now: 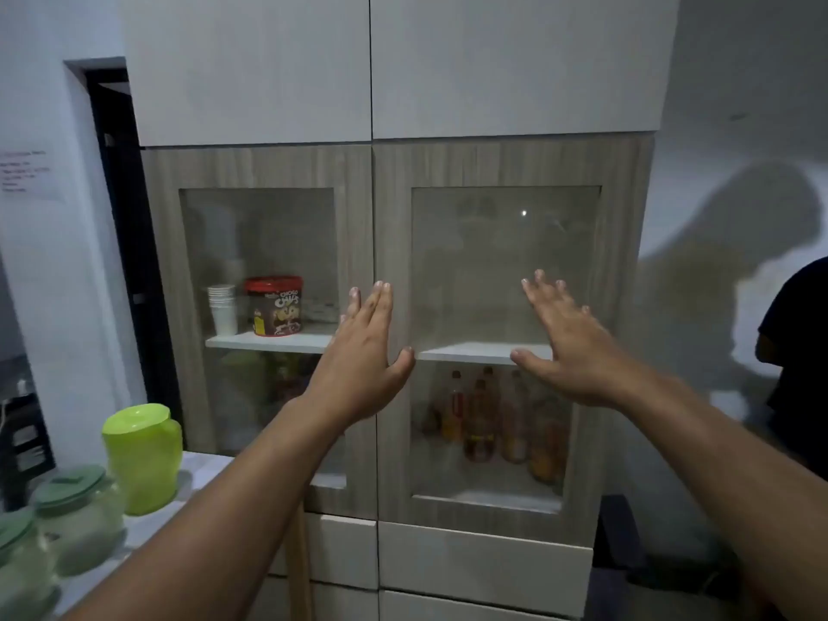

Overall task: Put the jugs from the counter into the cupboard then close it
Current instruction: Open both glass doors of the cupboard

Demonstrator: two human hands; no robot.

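Note:
A tall cupboard [390, 172] with two wood-framed glass doors stands in front of me, both doors shut. My left hand [363, 351] lies flat over the seam between the doors, fingers up. My right hand [569, 338] is spread flat against the glass of the right door. Neither hand holds anything. On the white counter [201, 468] at lower left stand a lime-green jug [143, 459] and two clear jugs with green lids [80, 517] [20, 562].
Behind the glass are stacked white cups [222, 307], a red-lidded cereal tub [275, 305] and bottles [484, 419] on the lower right shelf. White drawers [484, 562] sit below. Another person [797, 360] stands at the right edge. A dark doorway [121, 217] is left.

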